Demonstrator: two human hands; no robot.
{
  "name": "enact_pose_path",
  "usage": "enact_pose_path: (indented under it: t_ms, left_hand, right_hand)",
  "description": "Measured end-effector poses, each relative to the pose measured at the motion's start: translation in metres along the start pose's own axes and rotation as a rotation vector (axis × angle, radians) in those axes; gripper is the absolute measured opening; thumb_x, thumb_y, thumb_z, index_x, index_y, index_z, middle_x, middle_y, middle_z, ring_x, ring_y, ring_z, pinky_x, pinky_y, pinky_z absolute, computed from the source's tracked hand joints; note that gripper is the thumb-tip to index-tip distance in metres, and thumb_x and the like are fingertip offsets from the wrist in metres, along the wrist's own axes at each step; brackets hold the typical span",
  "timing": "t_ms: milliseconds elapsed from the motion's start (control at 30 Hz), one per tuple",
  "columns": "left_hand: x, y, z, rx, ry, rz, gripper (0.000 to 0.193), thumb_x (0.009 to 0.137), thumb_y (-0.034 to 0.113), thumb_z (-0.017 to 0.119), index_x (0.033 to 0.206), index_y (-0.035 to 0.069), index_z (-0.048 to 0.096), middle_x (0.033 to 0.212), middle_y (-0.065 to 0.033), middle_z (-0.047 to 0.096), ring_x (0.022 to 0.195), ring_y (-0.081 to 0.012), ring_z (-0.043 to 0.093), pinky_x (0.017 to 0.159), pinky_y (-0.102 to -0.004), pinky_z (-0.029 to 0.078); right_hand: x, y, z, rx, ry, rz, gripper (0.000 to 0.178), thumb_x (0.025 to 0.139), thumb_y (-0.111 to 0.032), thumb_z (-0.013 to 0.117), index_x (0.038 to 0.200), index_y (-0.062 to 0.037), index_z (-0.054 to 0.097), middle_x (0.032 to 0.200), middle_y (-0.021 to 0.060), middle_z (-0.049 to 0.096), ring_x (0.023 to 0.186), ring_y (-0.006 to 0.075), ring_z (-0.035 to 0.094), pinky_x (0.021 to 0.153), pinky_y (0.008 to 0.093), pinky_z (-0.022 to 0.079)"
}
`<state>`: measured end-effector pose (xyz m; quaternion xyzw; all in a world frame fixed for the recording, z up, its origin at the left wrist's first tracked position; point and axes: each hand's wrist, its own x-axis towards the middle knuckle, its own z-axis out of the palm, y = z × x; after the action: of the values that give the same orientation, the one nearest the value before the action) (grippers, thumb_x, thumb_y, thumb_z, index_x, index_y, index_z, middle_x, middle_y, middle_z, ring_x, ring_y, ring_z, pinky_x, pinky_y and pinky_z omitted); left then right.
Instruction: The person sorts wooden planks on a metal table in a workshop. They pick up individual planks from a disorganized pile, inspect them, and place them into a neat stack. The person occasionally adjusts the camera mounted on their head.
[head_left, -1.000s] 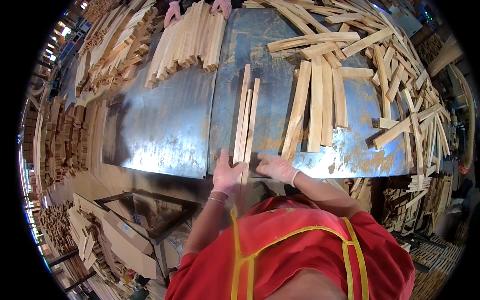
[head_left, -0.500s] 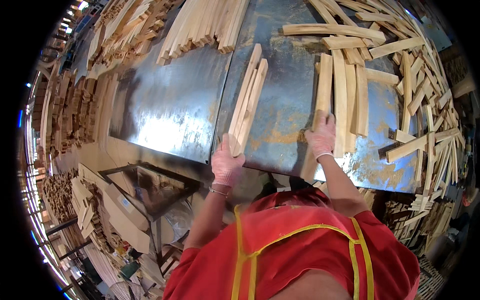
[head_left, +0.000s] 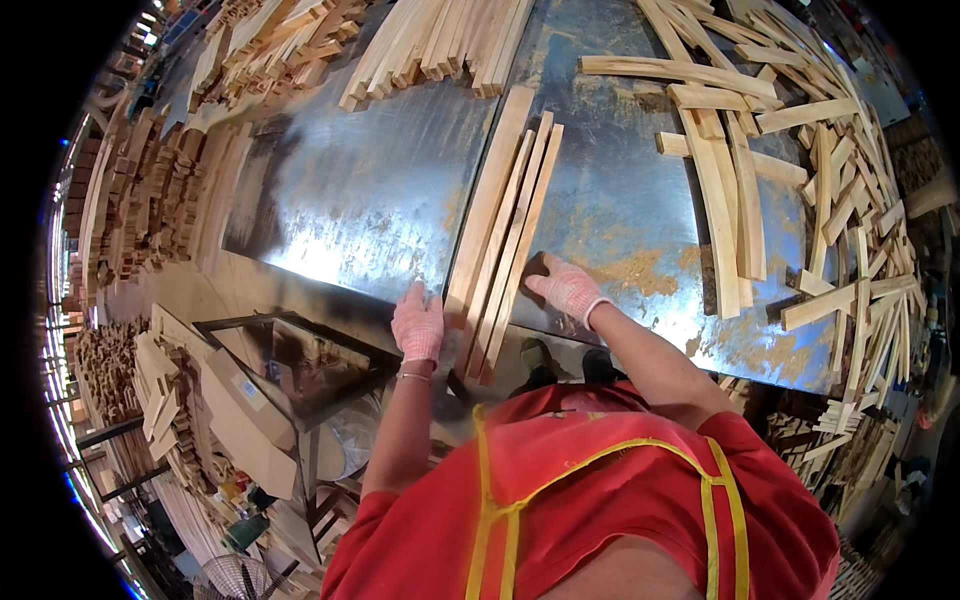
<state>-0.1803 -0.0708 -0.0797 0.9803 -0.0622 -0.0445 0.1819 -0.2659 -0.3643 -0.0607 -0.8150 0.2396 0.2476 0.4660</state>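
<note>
Several long pale wooden strips lie side by side on the metal tabletop, pointing away from me. Their near ends stick out past the table's front edge. My left hand, in a pinkish work glove, is just left of these ends with its fingers stretched forward and nothing in it. On the other side, my gloved right hand is beside the rightmost strip. Its thumb and fingers are apart, and it appears to hold nothing; whether the fingertips touch the wood I cannot tell.
Slightly curved strips lie at the right, near a jumbled heap of strips. A neat row of strips is at the far side, with stacked wood at the left. A dark metal frame stands below the table's left front edge.
A strip from the right group now lies with the strips in front of me. My right hand has moved left and let go. The left hand has released its strips and shifted slightly left.
</note>
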Motion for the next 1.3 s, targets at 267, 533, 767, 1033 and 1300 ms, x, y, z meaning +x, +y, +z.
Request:
enact_pose_path:
  t_ms: [267,533,767,1033,1300]
  left_hand:
    - [-0.094,-0.004,-0.01,-0.232,-0.181,0.013,0.055,0.092,0.033,0.079,0.139,0.011,0.063,0.107,-0.0162,0.073,0.1,-0.0362,0.071,0.086,-0.0466,0.057]
    - [-0.102,-0.041,-0.021,-0.985,-0.558,-0.258,0.06,0.097,0.016,0.076,0.15,-0.006,0.055,0.111,-0.0069,0.073,0.093,-0.0124,0.067,0.081,-0.0268,0.055]
    - [-0.055,0.025,-0.13,-1.231,-0.737,-0.187,0.045,0.102,0.03,0.068,0.131,-0.004,0.066,0.09,-0.0043,0.069,0.075,-0.0112,0.06,0.069,-0.0284,0.051]
    - [-0.114,0.23,-0.053,-0.749,-0.671,0.305,0.051,0.089,0.018,0.074,0.137,0.003,0.065,0.103,-0.0034,0.072,0.091,-0.0129,0.067,0.082,-0.0301,0.057]
    - [-0.246,0.325,0.112,-0.354,-1.22,0.883,0.087,0.095,0.042,0.072,0.163,0.0,0.038,0.157,-0.0293,0.051,0.149,-0.036,0.049,0.121,-0.0377,0.042]
  right_hand:
    - [0.001,-0.034,0.015,0.096,0.187,0.058,0.115,0.089,-0.061,0.072,0.169,0.0001,0.017,0.155,0.0331,0.052,0.144,0.0438,0.053,0.118,0.0452,0.042]
    - [0.004,-0.002,0.019,0.281,0.167,-0.049,0.094,0.094,-0.05,0.07,0.163,0.0034,0.036,0.148,0.0298,0.061,0.136,0.0407,0.061,0.115,0.0426,0.046]
    - [-0.076,0.04,0.0,0.558,-0.005,-0.008,0.083,0.097,-0.041,0.07,0.16,0.0042,0.041,0.138,0.0227,0.066,0.125,0.0304,0.064,0.107,0.0366,0.049]
    - [-0.214,0.088,-0.061,0.92,0.396,-0.265,0.071,0.102,-0.034,0.069,0.158,0.0049,0.046,0.13,0.0132,0.072,0.114,0.0244,0.069,0.099,0.035,0.055]
    - [-0.344,0.281,-0.167,0.996,1.063,0.099,0.021,0.091,-0.024,0.075,0.099,-0.005,0.068,0.085,0.0048,0.066,0.076,0.0138,0.063,0.071,0.0326,0.053]
